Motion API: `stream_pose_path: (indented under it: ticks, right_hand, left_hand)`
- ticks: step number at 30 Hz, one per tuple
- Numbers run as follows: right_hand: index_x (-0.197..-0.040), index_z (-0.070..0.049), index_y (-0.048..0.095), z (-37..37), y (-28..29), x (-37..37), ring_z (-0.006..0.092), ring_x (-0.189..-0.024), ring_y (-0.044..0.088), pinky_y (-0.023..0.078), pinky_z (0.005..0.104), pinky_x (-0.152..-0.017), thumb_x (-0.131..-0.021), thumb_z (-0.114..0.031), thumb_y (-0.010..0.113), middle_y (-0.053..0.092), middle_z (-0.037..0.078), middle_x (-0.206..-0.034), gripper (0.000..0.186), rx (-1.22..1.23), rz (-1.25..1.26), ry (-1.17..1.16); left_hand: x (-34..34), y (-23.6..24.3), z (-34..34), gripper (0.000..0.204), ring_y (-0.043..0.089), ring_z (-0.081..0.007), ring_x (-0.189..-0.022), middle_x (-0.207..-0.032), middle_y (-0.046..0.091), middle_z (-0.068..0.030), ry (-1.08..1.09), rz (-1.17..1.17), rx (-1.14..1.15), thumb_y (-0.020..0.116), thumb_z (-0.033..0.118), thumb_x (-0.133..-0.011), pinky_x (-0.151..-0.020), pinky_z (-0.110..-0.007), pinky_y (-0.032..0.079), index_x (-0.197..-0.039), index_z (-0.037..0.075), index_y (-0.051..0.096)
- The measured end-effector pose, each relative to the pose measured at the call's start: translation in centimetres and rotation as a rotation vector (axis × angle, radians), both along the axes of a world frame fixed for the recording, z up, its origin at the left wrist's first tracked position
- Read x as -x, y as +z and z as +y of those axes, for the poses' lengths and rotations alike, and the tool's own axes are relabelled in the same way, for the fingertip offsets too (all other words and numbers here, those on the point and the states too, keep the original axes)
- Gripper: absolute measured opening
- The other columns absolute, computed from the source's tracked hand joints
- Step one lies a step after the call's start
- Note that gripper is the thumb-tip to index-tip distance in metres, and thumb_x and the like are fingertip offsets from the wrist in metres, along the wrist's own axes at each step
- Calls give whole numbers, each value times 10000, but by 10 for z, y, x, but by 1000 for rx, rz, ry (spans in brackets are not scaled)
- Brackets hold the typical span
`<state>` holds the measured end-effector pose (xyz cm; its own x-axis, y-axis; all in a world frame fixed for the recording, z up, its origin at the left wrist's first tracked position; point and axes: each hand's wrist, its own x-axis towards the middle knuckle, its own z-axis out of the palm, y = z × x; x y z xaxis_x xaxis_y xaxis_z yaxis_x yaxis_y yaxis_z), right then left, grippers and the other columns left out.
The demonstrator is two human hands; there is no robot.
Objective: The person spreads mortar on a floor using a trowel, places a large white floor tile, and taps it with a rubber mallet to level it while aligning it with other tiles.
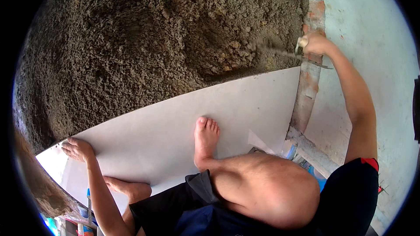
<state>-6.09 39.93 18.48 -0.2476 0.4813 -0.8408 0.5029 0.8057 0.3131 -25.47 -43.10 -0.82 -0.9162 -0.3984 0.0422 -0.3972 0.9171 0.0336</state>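
Observation:
My right hand (318,43) is closed around the pale handle of a trowel (284,53). The long thin metal blade looks motion-blurred and is seen nearly edge-on, over the right end of a bed of damp grey-brown mortar (144,52). Below the mortar lies a large, smooth white tile (249,98). At its far left corner, my left hand (78,149) rests flat with fingers stretched out along the edge beside the mortar. Nothing shows in that hand.
Exposed brick (313,76) runs along the foot of a pale green wall (367,26) on the right. My bare foot (206,137) stands on the tile. Blue and white items (317,175) sit beyond my knee. A brownish rough surface (37,179) borders the left.

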Motion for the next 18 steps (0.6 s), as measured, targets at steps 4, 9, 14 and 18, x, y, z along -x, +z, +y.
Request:
stream_pose_path:
  ticks: [4,9,14,18]
  right_hand:
    - [-864,-66,654,-15,-4,-3,300,-751,667,515,433,-661,-652,-161,708,669,144,-778,238,196,49,133]
    - [-921,-102,677,-42,-58,-3,317,-849,670,521,448,-730,-698,-202,703,693,126,-862,246,230,35,377]
    - [-997,-127,685,-68,-91,27,318,-922,672,530,435,-800,-739,-219,685,701,117,-936,274,199,247,309]
    - [-1134,-142,665,-14,-84,67,275,-852,672,527,418,-783,-803,-272,656,670,123,-834,355,2,809,109]
  left_hand:
    - [-2,1,-11,770,207,-357,-1468,-1574,216,-250,13,-18,34,224,541,-1017,-1200,-446,183,-1513,-48,220]
    - [-1,3,5,766,211,-344,-1469,-1580,224,-224,5,8,-13,228,551,-1013,-1202,-437,184,-1519,-23,229]
    - [1,2,-2,753,216,-342,-1467,-1581,231,-216,3,34,-4,250,544,-1016,-1200,-432,192,-1518,-17,242]
    - [3,-2,0,758,213,-359,-1467,-1576,221,-243,-3,16,-9,250,536,-1020,-1201,-439,187,-1510,-41,240]
